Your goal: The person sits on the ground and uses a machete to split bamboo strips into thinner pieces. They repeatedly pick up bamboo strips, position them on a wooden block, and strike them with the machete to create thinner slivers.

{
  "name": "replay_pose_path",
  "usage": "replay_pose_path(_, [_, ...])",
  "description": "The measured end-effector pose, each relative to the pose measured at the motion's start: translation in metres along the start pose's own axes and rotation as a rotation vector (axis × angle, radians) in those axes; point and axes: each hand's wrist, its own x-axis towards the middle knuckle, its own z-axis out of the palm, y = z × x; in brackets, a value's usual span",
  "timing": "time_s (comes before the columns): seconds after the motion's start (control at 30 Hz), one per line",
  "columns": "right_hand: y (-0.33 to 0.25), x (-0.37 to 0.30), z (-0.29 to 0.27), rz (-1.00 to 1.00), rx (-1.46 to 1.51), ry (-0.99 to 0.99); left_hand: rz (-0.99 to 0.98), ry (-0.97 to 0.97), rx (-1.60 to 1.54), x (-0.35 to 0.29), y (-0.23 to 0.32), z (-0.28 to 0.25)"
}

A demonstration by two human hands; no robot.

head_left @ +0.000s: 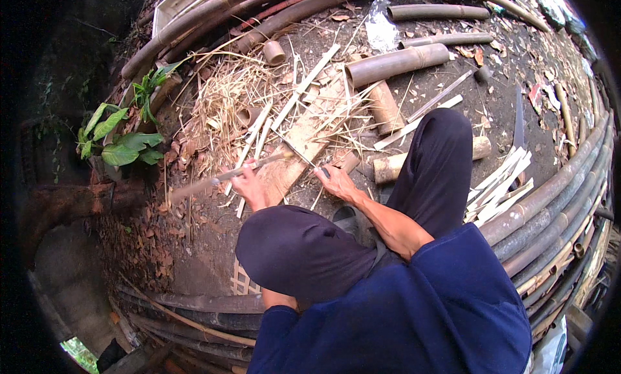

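My left hand (249, 188) is closed around a long thin bamboo strip (213, 179) that runs from the lower left up to the right, over a wooden plank (284, 170) on the ground. My right hand (336, 181) grips a dark handle, and a thin knife blade (299, 153) reaches up-left from it toward the strip's right end. Both hands sit just beyond my bent knees in dark trousers (304, 245). The fingers hide the exact point where blade and strip meet.
Dry shavings and slivers (226, 96) cover the dirt ahead. Short bamboo tubes (396, 64) lie at the top, and a stack of pale split strips (501, 183) lies to the right. Long bamboo poles (550, 212) curve along the right side. A green plant (123, 141) grows at the left.
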Motion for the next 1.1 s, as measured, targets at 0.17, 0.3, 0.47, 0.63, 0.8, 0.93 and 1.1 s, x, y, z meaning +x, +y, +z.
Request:
replay_pose_path(0.17, [-0.002, 0.000, 0.002, -0.005, 0.023, 0.057, -0.013, 0.128, -0.287, 0.028, 0.082, -0.017])
replay_pose_path(0.3, [-0.001, -0.001, 0.003, 0.063, 0.055, 0.015, 0.184, -0.136, -0.150, 0.017, 0.077, -0.035])
replay_pose_path(0.47, [-0.007, -0.001, 0.005, -0.005, 0.037, -0.021, -0.016, -0.063, 0.110, 0.009, -0.001, -0.037])
replay_pose_path(0.63, [-0.001, -0.001, -0.007, -0.018, -0.018, -0.018, 0.042, 0.006, 0.197, -0.013, 0.009, -0.015])
replay_pose_path(0.8, [-0.033, -0.011, -0.001, -0.144, -0.020, 0.050, -0.034, -0.006, 0.318, -0.017, -0.001, -0.021])
replay_pose_path(0.93, [-0.066, -0.022, -0.003, -0.420, 0.020, 0.019, -0.121, 0.025, 0.505, -0.033, -0.007, -0.030])
replay_pose_path(1.1, [-0.012, 0.009, 0.009, -0.080, -0.192, 0.044, 0.091, 0.056, 0.442, -0.038, 0.001, -0.025])
